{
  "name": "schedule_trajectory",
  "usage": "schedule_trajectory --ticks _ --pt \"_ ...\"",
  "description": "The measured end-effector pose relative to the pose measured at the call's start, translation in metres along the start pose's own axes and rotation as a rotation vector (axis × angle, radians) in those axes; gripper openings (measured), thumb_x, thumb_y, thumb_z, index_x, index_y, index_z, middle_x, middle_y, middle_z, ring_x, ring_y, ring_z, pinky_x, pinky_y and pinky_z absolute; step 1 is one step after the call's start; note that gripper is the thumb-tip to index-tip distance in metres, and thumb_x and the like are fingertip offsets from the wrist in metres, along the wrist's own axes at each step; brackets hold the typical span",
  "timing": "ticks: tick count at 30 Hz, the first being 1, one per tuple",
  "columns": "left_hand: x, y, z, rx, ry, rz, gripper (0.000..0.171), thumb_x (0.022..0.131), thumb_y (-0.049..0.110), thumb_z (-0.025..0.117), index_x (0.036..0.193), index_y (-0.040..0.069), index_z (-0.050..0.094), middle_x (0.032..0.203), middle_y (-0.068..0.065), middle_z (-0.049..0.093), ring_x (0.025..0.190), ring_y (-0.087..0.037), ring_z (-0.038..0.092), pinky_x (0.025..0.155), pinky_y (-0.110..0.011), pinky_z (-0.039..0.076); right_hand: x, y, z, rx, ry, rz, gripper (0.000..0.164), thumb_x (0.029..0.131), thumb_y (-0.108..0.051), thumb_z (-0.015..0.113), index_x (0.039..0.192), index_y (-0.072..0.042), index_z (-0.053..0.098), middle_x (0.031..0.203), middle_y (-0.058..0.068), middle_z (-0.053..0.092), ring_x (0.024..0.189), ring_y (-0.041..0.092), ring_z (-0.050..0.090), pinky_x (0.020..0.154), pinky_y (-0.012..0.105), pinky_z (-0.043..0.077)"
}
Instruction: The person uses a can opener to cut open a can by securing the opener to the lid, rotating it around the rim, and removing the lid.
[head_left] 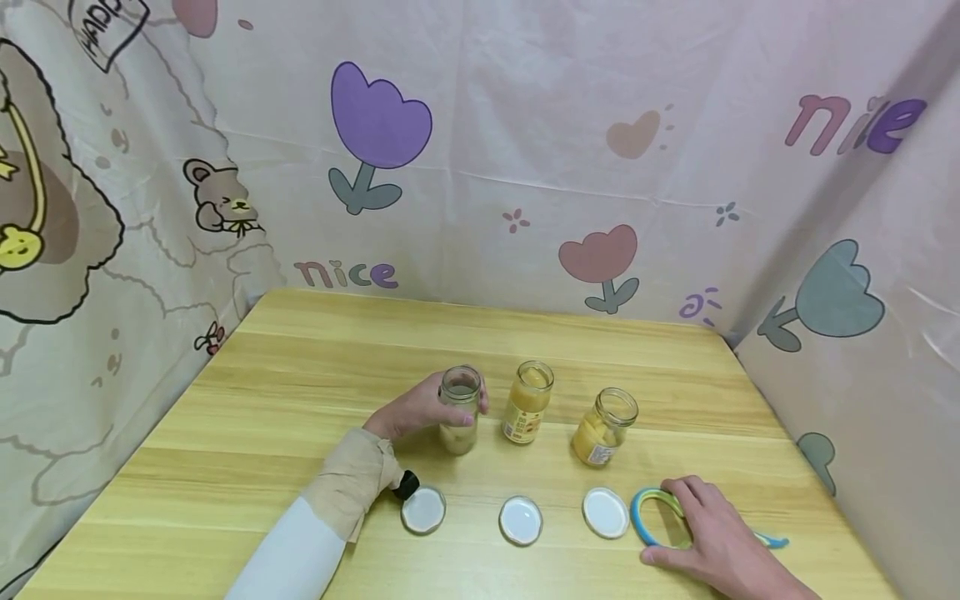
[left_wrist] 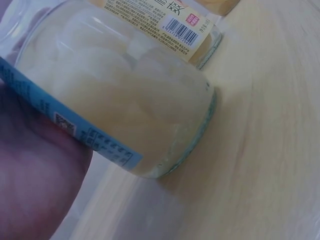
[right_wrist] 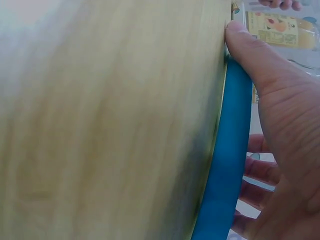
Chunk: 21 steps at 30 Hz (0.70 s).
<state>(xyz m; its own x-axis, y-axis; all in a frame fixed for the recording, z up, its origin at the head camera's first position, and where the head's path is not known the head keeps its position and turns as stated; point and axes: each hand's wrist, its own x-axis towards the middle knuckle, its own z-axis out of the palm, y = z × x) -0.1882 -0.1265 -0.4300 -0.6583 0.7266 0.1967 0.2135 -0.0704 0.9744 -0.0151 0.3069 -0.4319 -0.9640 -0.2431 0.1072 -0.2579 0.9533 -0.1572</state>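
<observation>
My left hand [head_left: 431,406] grips an uncapped glass jar [head_left: 459,437] standing on the table; the left wrist view shows pale fruit pieces inside and a blue label. To its right stand an uncapped jar of yellow fruit [head_left: 527,408] and a shorter uncapped jar [head_left: 600,437], also with yellow contents. At the right, a blue-and-yellow jar opener [head_left: 637,518] with a loop and a handle lies flat. My right hand [head_left: 712,533] holds it from above, thumb and fingers on opposite sides of the loop; part of it is hidden beneath the hand.
Three round lids lie in front of the jars: a left lid [head_left: 423,510], a middle lid [head_left: 521,521] and a right lid [head_left: 606,512] beside the opener's loop. The wooden table [head_left: 337,350] meets printed curtains [head_left: 480,233] at the back and sides.
</observation>
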Motion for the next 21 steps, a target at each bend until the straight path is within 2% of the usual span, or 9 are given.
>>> schedule_trajectory --ticks 4,9,12,15,18,21 --pt "-0.003 0.001 -0.001 0.018 0.001 -0.008 0.038 0.088 0.015 0.075 0.121 0.006 0.058 0.115 -0.007 0.067 0.116 -0.03 0.062 0.111 -0.034 0.046 0.001 -0.001 -0.001 0.01 -0.01 -0.003 0.093 0.066 -0.078 0.08 0.127 -0.01 0.061 0.12 0.007 0.063 0.109 0.026 0.06 0.089 0.054 0.054" --pt "-0.006 0.005 -0.001 0.046 0.021 -0.056 0.042 0.089 0.009 0.072 0.127 0.005 0.056 0.124 -0.011 0.065 0.126 -0.042 0.056 0.115 -0.035 0.041 0.002 -0.002 -0.003 0.023 -0.039 -0.008 0.093 0.068 -0.078 0.078 0.13 -0.011 0.06 0.123 0.008 0.063 0.111 0.028 0.061 0.09 0.056 0.054" --pt "-0.009 0.008 -0.001 0.07 0.032 -0.095 0.053 0.088 0.008 0.074 0.136 0.004 0.051 0.131 -0.015 0.063 0.131 -0.043 0.055 0.117 -0.037 0.039 0.002 -0.002 -0.005 0.032 -0.056 -0.013 0.094 0.068 -0.078 0.078 0.132 -0.012 0.059 0.124 0.009 0.063 0.112 0.029 0.061 0.09 0.057 0.054" --pt "-0.013 0.011 -0.002 0.112 0.042 -0.136 0.07 0.087 0.014 0.079 0.146 0.005 0.042 0.137 -0.016 0.061 0.134 -0.038 0.055 0.12 -0.043 0.039 0.003 -0.002 -0.006 0.034 -0.059 -0.02 0.096 0.067 -0.079 0.078 0.133 -0.012 0.059 0.123 0.008 0.062 0.111 0.028 0.061 0.09 0.057 0.053" --pt "-0.021 0.016 -0.005 0.218 0.057 -0.179 0.087 0.083 0.024 0.086 0.153 0.009 0.036 0.144 -0.011 0.057 0.137 -0.03 0.053 0.122 -0.051 0.037 0.003 -0.002 -0.01 0.035 -0.045 -0.038 0.099 0.066 -0.078 0.079 0.135 -0.011 0.058 0.122 0.006 0.062 0.111 0.026 0.06 0.09 0.056 0.053" --pt "-0.036 0.021 -0.011 0.337 0.062 -0.216 0.097 0.078 0.03 0.091 0.156 0.017 0.034 0.148 -0.005 0.055 0.14 -0.028 0.051 0.122 -0.056 0.037 0.004 -0.003 -0.017 0.04 -0.019 -0.054 0.097 0.067 -0.075 0.081 0.136 -0.01 0.057 0.122 0.004 0.062 0.11 0.023 0.059 0.088 0.053 0.053"
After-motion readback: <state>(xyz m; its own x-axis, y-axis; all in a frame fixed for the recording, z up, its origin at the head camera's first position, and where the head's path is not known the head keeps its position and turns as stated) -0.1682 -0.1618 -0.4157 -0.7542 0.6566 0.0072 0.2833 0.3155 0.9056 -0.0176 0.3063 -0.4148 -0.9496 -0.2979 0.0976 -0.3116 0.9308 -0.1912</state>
